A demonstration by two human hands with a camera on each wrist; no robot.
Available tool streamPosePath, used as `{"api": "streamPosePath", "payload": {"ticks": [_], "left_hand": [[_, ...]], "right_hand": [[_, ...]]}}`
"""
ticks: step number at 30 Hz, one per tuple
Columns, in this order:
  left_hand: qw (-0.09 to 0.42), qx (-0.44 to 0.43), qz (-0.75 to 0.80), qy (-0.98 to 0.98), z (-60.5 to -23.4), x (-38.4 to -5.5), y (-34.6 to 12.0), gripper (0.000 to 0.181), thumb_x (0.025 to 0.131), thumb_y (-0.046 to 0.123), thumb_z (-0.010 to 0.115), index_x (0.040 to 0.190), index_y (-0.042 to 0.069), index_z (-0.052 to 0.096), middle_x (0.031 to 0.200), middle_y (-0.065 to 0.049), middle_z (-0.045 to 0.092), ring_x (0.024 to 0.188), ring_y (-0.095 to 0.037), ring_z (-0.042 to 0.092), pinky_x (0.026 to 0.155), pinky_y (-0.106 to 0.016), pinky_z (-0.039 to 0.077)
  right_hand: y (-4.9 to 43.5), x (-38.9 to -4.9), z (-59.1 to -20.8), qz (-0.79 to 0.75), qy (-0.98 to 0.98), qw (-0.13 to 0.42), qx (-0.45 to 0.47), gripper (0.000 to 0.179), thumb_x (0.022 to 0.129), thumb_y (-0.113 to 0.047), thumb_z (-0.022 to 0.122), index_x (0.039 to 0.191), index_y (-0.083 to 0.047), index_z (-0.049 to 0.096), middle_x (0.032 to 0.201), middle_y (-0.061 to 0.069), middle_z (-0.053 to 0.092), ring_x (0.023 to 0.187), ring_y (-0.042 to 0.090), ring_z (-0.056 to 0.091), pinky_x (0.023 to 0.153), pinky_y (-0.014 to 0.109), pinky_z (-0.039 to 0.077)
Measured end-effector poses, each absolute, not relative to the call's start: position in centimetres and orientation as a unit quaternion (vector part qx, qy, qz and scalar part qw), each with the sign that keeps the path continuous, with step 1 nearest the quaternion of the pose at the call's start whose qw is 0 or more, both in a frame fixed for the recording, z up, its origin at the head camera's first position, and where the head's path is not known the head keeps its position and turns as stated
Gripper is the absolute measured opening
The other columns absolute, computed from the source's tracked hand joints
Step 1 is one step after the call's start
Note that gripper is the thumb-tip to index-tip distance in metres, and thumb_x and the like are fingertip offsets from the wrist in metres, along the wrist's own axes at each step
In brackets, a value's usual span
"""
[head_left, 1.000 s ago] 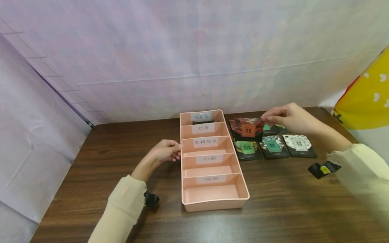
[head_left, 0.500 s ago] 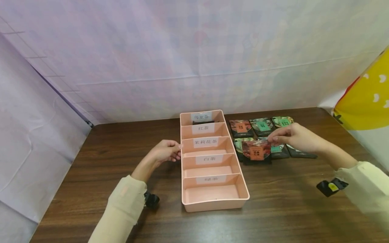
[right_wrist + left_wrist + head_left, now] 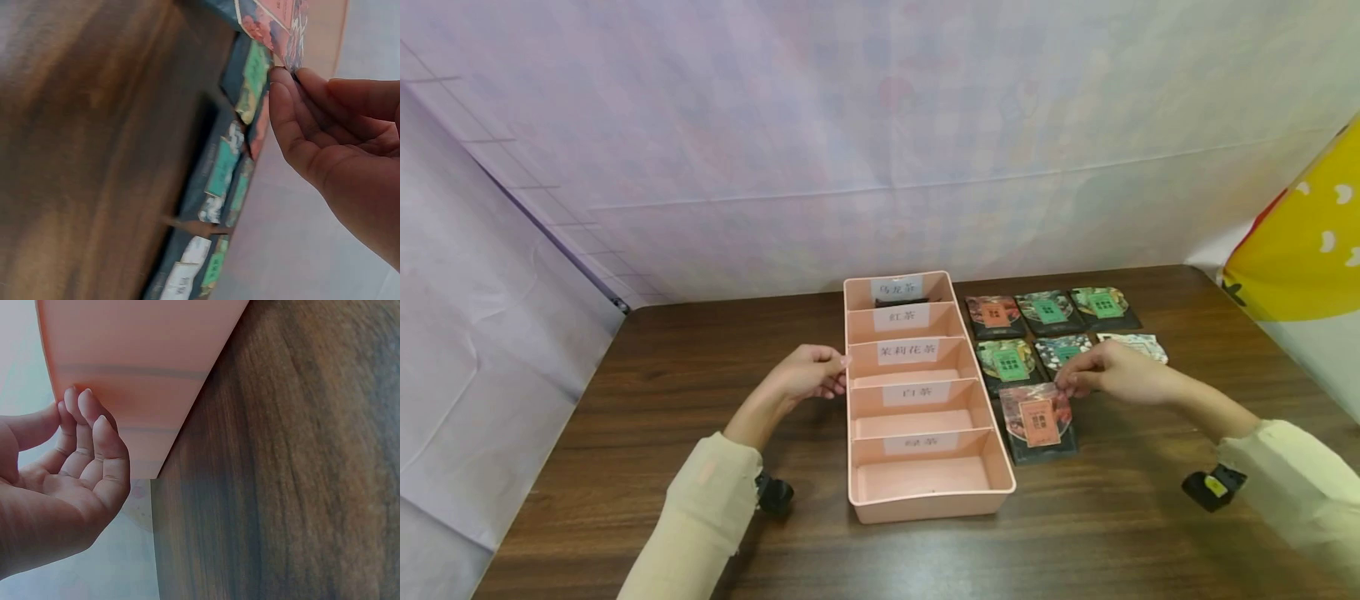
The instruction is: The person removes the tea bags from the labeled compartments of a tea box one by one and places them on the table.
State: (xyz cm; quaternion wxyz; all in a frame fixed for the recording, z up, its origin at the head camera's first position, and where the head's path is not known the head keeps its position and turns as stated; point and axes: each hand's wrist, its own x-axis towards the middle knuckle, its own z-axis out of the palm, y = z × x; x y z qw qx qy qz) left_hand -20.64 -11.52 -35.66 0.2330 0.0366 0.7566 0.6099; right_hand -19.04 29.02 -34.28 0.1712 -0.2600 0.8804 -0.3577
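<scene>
My right hand [image 3: 1116, 375] pinches the top corner of a dark tea packet [image 3: 1039, 423] with a red label, held beside the front right of a pink divided box [image 3: 932, 505]. In the right wrist view this packet [image 3: 265, 22] shows only in part, between thumb and fingers of the right hand [image 3: 344, 137]. My left hand [image 3: 808, 372] holds the box's left rim, thumb at the edge. The left wrist view shows curled fingers of that hand [image 3: 81, 469] against the box's outer wall [image 3: 150, 344]. A dark packet edge [image 3: 902, 302] shows in the farthest compartment.
Right of the box lie several tea packets in two rows, among them a red-labelled one [image 3: 995, 315] and green-labelled ones [image 3: 1048, 310]. A white-labelled packet [image 3: 1138, 343] is partly behind the right hand. The wooden table [image 3: 715, 517] meets a cloth backdrop [image 3: 760, 167] behind.
My right hand has brought the red-labelled packet from above the back row toward the front, past the second row. The left hand and the box have stayed in place.
</scene>
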Motion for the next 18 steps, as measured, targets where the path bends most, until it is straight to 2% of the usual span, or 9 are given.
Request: {"api": "streamPosePath", "payload": {"ticks": [8,18], "left_hand": [[0.233,0.036,0.606,0.759,-35.8,-20.7,-11.5,0.020,0.096,0.007,0.044,0.092,-0.012,0.051,0.067,-0.002,0.053,0.058,-0.010,0.053,0.053,-0.020,0.043],[0.235,0.031,0.604,0.761,-35.8,-20.8,-11.6,0.018,0.095,0.009,0.047,0.087,-0.006,0.053,0.069,-0.004,0.054,0.060,-0.011,0.053,0.055,-0.020,0.044]], "right_hand": [[29.0,-18.9,-35.7,-0.366,0.875,0.197,-0.247,0.017,0.087,0.004,0.049,0.092,0.009,0.064,0.092,0.017,0.065,0.073,0.014,0.062,0.064,0.030,0.052],[29.3,-19.0,-36.7,-0.375,0.869,0.219,-0.235,0.018,0.087,0.002,0.051,0.097,0.012,0.062,0.096,0.019,0.063,0.078,0.016,0.063,0.067,0.029,0.053]]}}
